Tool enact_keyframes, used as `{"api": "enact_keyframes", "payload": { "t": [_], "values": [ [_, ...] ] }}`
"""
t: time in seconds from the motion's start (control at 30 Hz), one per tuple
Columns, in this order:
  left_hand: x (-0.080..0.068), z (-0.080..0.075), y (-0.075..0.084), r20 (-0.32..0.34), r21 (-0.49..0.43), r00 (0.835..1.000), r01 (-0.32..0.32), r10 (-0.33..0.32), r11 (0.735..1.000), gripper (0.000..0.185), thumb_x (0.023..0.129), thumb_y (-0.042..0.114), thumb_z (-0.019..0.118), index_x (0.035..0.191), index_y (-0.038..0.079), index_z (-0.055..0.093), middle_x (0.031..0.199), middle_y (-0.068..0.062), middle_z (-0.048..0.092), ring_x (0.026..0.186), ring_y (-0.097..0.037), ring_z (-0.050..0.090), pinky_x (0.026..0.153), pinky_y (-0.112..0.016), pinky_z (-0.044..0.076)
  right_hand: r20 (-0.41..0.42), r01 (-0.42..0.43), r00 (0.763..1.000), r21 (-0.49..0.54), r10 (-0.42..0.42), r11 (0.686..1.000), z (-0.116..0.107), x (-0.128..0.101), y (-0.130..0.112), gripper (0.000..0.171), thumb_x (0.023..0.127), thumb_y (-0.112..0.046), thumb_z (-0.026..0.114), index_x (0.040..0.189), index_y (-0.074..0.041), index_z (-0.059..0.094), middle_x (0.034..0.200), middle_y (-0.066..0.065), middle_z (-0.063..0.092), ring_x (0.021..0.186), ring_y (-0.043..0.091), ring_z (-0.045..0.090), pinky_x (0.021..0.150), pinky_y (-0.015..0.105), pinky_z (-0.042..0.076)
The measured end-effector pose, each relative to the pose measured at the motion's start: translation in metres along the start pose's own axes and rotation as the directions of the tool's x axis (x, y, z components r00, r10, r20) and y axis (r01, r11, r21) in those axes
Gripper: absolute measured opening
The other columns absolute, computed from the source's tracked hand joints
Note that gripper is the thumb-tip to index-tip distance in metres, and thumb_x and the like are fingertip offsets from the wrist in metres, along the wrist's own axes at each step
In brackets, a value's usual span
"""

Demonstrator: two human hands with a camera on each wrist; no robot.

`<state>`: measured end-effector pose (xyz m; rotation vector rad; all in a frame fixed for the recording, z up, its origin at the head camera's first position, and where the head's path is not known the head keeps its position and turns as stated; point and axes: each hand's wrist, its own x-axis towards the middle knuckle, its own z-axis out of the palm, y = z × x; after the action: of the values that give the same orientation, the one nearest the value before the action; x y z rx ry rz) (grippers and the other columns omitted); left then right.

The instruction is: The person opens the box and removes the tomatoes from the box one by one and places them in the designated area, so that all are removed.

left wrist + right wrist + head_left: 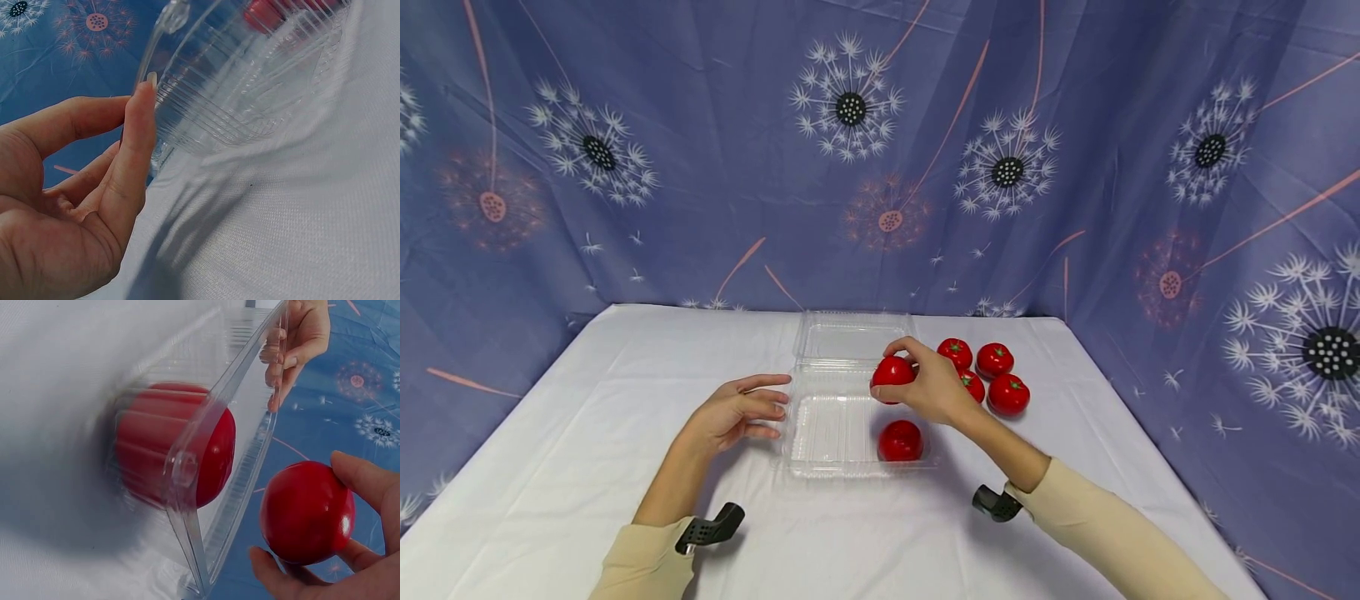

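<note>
4 tomatoes [992, 377] sit behind the right hand [934, 386], beside the container [838, 454].

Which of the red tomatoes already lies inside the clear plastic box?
The red tomato at the near right corner of the clear plastic box; another is in the right hand, four others lie on the white tablecloth.

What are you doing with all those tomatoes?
A person sits at a white table with a clear plastic box, its lid open. Their right hand holds a red tomato over the box. One tomato already lies inside it. Their left hand rests by the box's left edge with fingers relaxed. Four more tomatoes wait on the table to the right of the box.
</note>
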<state>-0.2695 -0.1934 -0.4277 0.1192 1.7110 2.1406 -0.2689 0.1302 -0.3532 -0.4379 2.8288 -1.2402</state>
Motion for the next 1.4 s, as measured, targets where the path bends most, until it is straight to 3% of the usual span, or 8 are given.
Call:
{"api": "enact_keyframes", "payload": {
  "t": [0.3, 0.57, 1.03, 1.4],
  "values": [
    [0.001, 0.0, -0.001, 0.001, -0.003, 1.0, -0.002, 0.002, 1.0, 0.064, 0.09, -0.007, 0.062, 0.15, -0.008, 0.039, 0.111, -0.01, 0.067, 0.08, -0.013, 0.072, 0.068, -0.035, 0.065, -0.008, 0.001, 1.0, -0.047, -0.001, 0.999, -0.006, -0.002, 0.001, 0.053, 0.08, -0.034, 0.085, 0.126, -0.023, 0.061, 0.118, 0.008, 0.069, 0.107, 0.026, 0.066, 0.081, 0.036, 0.061],
    [0.002, -0.001, -0.002, -0.009, 0.009, 1.0, 0.002, -0.002, 1.0, 0.065, 0.089, -0.006, 0.063, 0.15, -0.007, 0.04, 0.113, -0.011, 0.067, 0.081, -0.014, 0.072, 0.069, -0.035, 0.065, 0.0, -0.004, 1.0, -0.009, 0.004, 1.0, -0.011, -0.001, 0.004, 0.054, 0.076, -0.024, 0.088, 0.121, -0.021, 0.058, 0.119, 0.013, 0.069, 0.109, 0.029, 0.066, 0.083, 0.039, 0.062],
    [0.0, 0.0, 0.0, 0.002, 0.006, 1.0, -0.004, 0.004, 1.0, 0.065, 0.089, -0.007, 0.063, 0.15, -0.007, 0.04, 0.113, -0.011, 0.067, 0.081, -0.014, 0.072, 0.069, -0.035, 0.065, 0.003, -0.054, 0.999, -0.006, 0.054, 0.999, -0.017, -0.003, 0.006, 0.055, 0.072, -0.021, 0.091, 0.112, -0.02, 0.053, 0.117, 0.016, 0.067, 0.104, 0.031, 0.066, 0.077, 0.039, 0.063],
    [0.0, 0.0, 0.001, 0.004, -0.001, 1.0, -0.001, 0.001, 1.0, 0.064, 0.089, -0.007, 0.062, 0.15, -0.007, 0.04, 0.111, -0.01, 0.067, 0.08, -0.013, 0.072, 0.068, -0.034, 0.065, 0.007, 0.004, 1.0, -0.059, -0.004, 0.998, -0.019, -0.005, 0.011, 0.069, 0.07, -0.019, 0.091, 0.132, -0.017, 0.06, 0.12, 0.013, 0.065, 0.11, 0.03, 0.064, 0.086, 0.043, 0.062]
  ]
}}
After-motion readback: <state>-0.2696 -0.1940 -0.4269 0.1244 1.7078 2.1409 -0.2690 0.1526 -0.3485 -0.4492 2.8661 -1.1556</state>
